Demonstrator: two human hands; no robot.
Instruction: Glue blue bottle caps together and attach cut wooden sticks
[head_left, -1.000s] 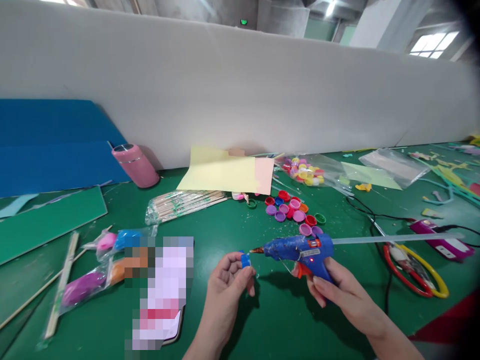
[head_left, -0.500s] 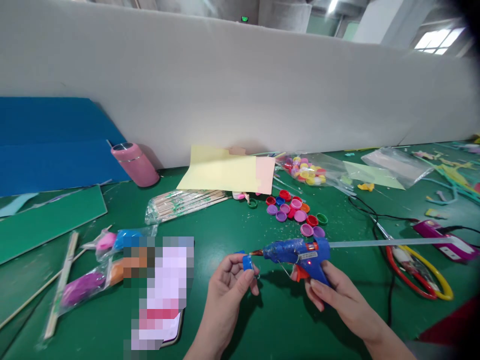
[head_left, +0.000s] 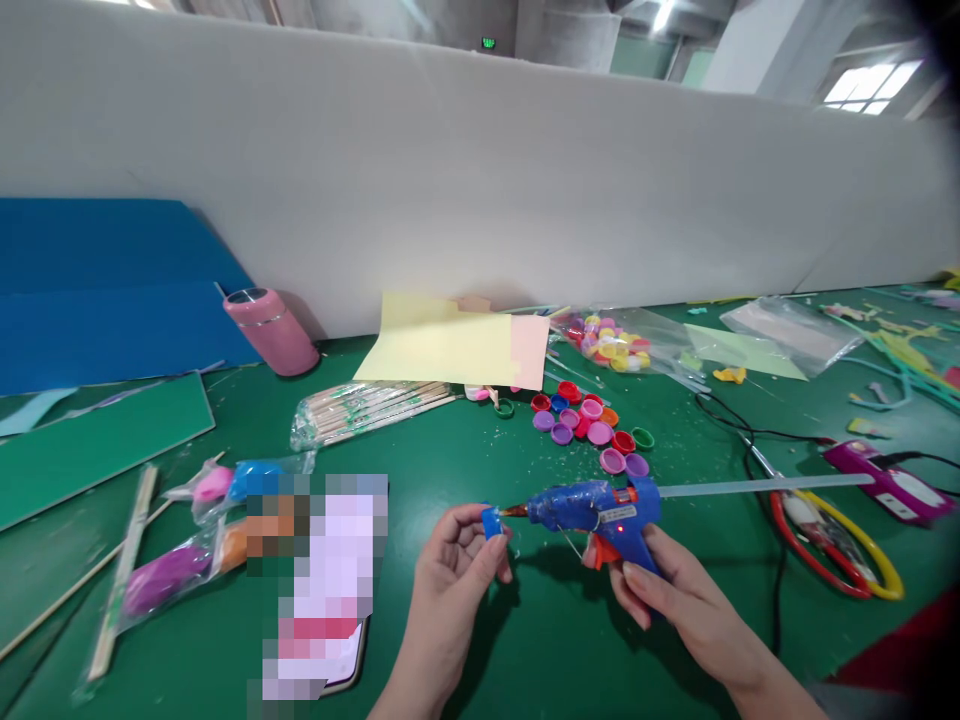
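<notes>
1. A green table point(head_left: 442, 455) is lying under my hands; a white board point(head_left: 487, 190) is standing along its back, with a window point(head_left: 872, 87) glowing beyond.
2. My left hand point(head_left: 459, 575) is pinching a small blue piece point(head_left: 492, 522) between thumb and fingers.
3. My right hand point(head_left: 679, 590) is gripping a glue gun point(head_left: 574, 505); its nozzle point(head_left: 515, 511) is pointing at the piece, and I cannot tell whether they are touching.
4. Loose caps point(head_left: 599, 432) are lying beyond the gun, a phone point(head_left: 341, 550) is resting left of my left hand, and the table's edge is slanting past my right wrist.
</notes>
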